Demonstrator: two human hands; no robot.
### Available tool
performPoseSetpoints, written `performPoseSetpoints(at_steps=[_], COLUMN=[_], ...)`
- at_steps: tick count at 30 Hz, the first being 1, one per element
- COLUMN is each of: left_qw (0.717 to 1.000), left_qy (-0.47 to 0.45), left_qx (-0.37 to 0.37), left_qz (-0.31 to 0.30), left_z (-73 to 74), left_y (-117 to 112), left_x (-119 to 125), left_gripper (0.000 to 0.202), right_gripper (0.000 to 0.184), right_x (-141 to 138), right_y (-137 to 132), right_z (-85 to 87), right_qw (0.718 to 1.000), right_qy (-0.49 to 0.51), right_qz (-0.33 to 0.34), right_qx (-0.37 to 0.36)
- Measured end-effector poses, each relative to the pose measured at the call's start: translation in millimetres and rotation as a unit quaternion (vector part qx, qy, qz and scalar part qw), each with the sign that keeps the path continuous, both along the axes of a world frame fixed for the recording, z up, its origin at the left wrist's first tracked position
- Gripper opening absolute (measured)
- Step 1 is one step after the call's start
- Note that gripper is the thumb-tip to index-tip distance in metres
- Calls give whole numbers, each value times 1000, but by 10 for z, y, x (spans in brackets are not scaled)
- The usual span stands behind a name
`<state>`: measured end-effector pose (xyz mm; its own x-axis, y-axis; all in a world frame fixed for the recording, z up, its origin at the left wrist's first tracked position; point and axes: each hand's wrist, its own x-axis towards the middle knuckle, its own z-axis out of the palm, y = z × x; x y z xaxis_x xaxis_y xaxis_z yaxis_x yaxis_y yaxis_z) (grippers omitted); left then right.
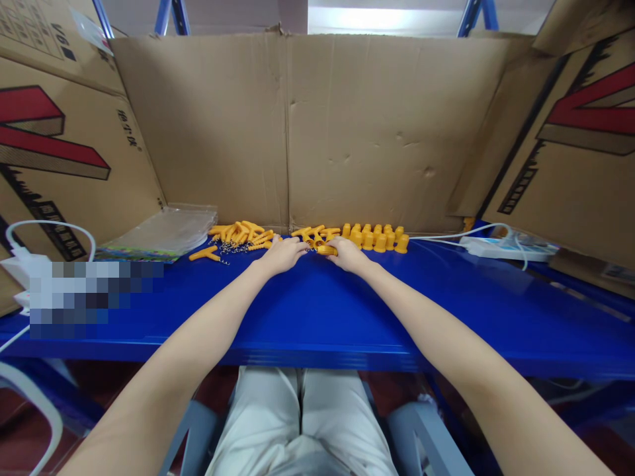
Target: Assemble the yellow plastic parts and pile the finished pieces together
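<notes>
Over the middle of the blue table, my left hand (285, 255) is closed, with the metal spiral of a corkscrew (311, 246) at its fingertips; its fingers partly hide what they grip. My right hand (347, 255) pinches a yellow plastic sleeve (326, 250) close to that spiral. Just beyond both hands lie a few yellow T-handled corkscrews (317, 232). A heap of similar corkscrews (241, 234) spreads left of my left hand, and a single corkscrew (206, 254) rests in front of it. Several yellow plastic caps (380, 240) stand in rows right of my right hand.
A cardboard sheet (357, 132) walls off the back, with printed boxes (40, 132) at both sides. Clear plastic bags (163, 231) lie at left. A white power strip (508, 248) with cables sits at right. The table's front edge (317, 356) runs above my lap.
</notes>
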<state>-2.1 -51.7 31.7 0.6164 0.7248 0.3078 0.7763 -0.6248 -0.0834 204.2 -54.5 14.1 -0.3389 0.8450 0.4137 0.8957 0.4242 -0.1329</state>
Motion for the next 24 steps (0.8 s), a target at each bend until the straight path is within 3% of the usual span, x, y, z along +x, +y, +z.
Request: performPoseSetpoints(at_steps=[5,14,20,24], left_qw=[1000,998,984,975], left_qy=[6,-37,-75,-95], left_qx=[-6,29,26,-5], left_qz=[-11,37,158,202], left_z=[-9,-46,0,44], left_y=[-11,50,12,-4], left_x=[29,-23,-51,-75], left_gripper=[34,33,63,64], right_gripper=[22,29,24,22], right_x=[-39,-55,-58,-51], right_y=[6,54,18,22], right_z=[-16,-54,-11,-3], right_qw=[998,994,992,989], right_qy=[30,98,126,143], right_qz=[54,54,5,-23], right_qx=[25,7,-30,-42])
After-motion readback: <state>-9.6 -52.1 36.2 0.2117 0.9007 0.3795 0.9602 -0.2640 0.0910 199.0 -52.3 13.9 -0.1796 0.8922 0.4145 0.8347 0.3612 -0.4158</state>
